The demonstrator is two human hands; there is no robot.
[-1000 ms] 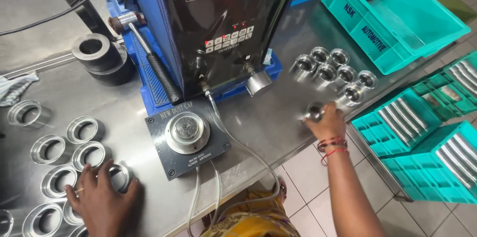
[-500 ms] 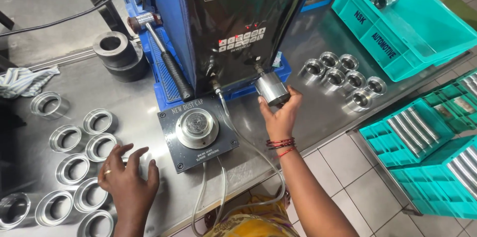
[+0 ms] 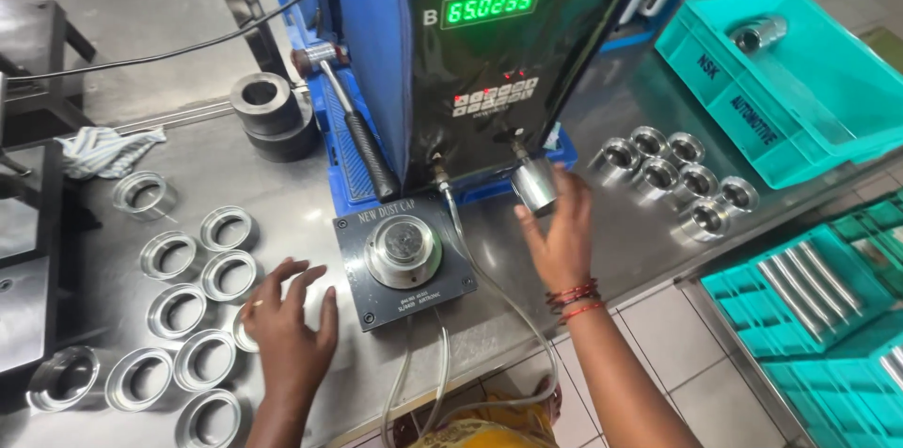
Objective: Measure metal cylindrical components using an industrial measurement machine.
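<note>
Bench: stainless steel worktable (image 3: 282, 175) in what looks like a workshop, tiled floor below, pretty cluttered tbh.

Machine: tall blue and black gauge unit (image 3: 470, 53) with 2 green digit readouts, hoses running down to a dark square base plate with a round metal seat (image 3: 404, 255).

Right hand (image 3: 562, 236): raised just in front of the machine, fingers loosely curled around a short shiny steel cylinder (image 3: 534, 185), thumb side spread fairly wide, so it's cradled more than clamped.

Left hand (image 3: 290, 326): flat on the table, fingers spread open, holding nothing, fingertips at the edge of the flat silver metal rings (image 3: 202, 298) laid out in rows.

Other parts: 6 similar steel cups (image 3: 673, 171) grouped right of the machine, well apart from the hand; 1 more inside the teal plastic crate (image 3: 781, 100).

Extras: black-handled lever (image 3: 357, 128), dark steel collars (image 3: 268, 110), striped rag (image 3: 108, 149).

Handling guess: that cylinder looks solid, stiff, probably heavy for its bulk and slick from polish, so I'd grip around the side wall, not the rim.
</note>
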